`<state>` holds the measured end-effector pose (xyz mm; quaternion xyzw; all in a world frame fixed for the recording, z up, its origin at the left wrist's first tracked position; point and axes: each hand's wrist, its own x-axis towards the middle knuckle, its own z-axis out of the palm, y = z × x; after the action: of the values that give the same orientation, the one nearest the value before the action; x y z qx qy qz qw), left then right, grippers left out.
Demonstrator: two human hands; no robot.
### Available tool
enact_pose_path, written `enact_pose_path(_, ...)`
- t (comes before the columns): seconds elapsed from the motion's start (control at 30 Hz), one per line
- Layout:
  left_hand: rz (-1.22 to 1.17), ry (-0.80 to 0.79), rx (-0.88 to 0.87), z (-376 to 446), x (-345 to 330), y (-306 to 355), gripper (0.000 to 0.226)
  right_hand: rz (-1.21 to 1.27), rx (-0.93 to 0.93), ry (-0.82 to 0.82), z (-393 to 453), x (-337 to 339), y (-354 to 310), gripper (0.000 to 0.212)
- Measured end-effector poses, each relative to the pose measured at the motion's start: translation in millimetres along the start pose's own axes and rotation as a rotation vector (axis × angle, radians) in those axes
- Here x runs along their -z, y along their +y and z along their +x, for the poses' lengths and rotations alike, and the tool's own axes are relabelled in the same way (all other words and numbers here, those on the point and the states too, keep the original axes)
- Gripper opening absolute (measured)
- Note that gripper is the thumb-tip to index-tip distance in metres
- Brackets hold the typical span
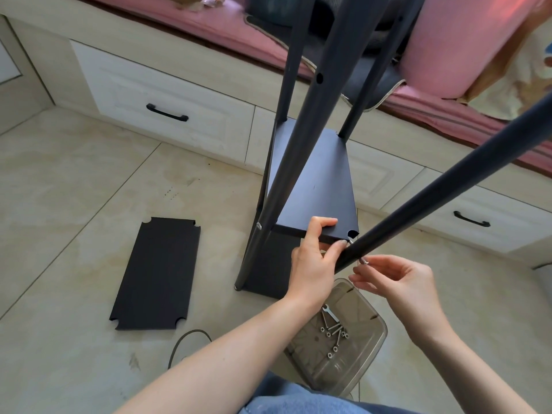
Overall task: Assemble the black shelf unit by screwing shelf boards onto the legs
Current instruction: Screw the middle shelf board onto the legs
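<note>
- Gripping the near edge of the shelf board [313, 186], the left hand [313, 258] has its thumb on top of the board and its fingers curled under, at about 6 o'clock of the board.
- Leaning free, one black leg [448, 186] runs from its lower end near the board's notched right corner up toward 2 o'clock; the left fingertips touch it.
- Right hand [391, 282] at 4 o'clock of that corner pinches a small silver screw [363, 262] against the leg's outer side.
- Shelf unit stands on the tiled floor [74, 180]; three other legs [298, 138] rise upright round the board, with a silver screw head on the near-left one.
- Lower board [268, 270] sits beneath, dark and partly hidden by the left hand.
- Spare shelf board [156, 273] lies flat on the floor at 9 o'clock of the unit, apart from it.
- Clear plastic tray [370, 354] on the floor at 6 o'clock holds loose screws [334, 333] and a small wrench [330, 312].
- Drawer fronts [167, 106] with black handles and a pink cushion [215, 22] lie beyond at 12 o'clock.
</note>
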<state>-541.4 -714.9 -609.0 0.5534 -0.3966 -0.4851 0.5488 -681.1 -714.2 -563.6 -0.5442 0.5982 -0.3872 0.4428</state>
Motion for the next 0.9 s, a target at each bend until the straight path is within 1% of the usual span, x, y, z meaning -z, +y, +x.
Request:
enact_pose_path(0.03,-0.002,0.002,0.002,0.2,-0.3,-0.1,0.033,-0.099,0.066,0.000,-0.6,2.8,2.3,0.010)
enact_pose_path(0.13,-0.012,0.012,0.001,-0.3,-0.9,0.8,0.035,-0.497,0.381,0.038,0.9,8.8,13.1,0.015)
enact_pose_path(0.17,-0.016,0.014,0.003,-0.6,-0.6,0.8,0.036,-0.551,0.440,0.045,1.6,8.3,16.9,0.015)
enact_pose_path(0.2,-0.019,0.014,0.006,-0.7,-0.3,1.0,0.036,-0.544,0.446,0.049,2.2,7.2,19.8,0.014)
enact_pose_path(0.23,-0.021,0.014,0.008,-0.7,-0.4,1.1,0.036,-0.490,0.406,0.053,1.8,5.9,20.0,0.013)
enact_pose_path(0.33,-0.014,0.018,0.003,-0.3,-0.1,1.5,0.036,-0.268,0.215,0.038,1.1,0.8,16.8,0.014)
enact_pose_path(0.37,-0.009,0.018,-0.004,-0.3,0.0,1.5,0.037,-0.234,0.182,0.029,1.1,0.2,16.5,0.016)
enact_pose_path(0.43,-0.010,0.019,-0.016,-0.5,0.4,1.7,0.039,-0.272,0.212,0.040,0.1,-1.0,16.4,0.015)
enact_pose_path(0.5,-0.013,0.024,-0.022,-0.2,0.9,1.5,0.040,-0.401,0.318,0.065,-1.3,-2.0,16.2,0.014)
enact_pose_path(0.57,-0.006,0.022,-0.024,0.1,1.0,1.6,0.041,-0.518,0.410,0.092,-1.9,-3.3,15.9,0.018)
enact_pose_path(0.63,-0.009,0.018,-0.021,-0.2,0.7,1.8,0.041,-0.492,0.404,0.092,-0.8,-3.8,17.3,0.017)
enact_pose_path(0.7,-0.011,0.020,-0.020,-0.2,0.7,1.3,0.040,-0.434,0.326,0.070,0.6,-4.1,20.7,0.015)
enact_pose_path(0.77,-0.009,0.016,-0.016,0.1,0.7,0.6,0.040,-0.423,0.271,0.057,-0.4,-4.3,24.5,0.017)
enact_pose_path(0.83,-0.008,0.011,-0.014,0.5,0.6,-0.1,0.039,-0.436,0.320,0.075,-1.6,-4.8,25.2,0.011)
enact_pose_path(0.9,-0.005,0.008,-0.017,1.0,0.6,-0.4,0.039,-0.460,0.374,0.096,-2.2,-5.7,24.7,0.012)
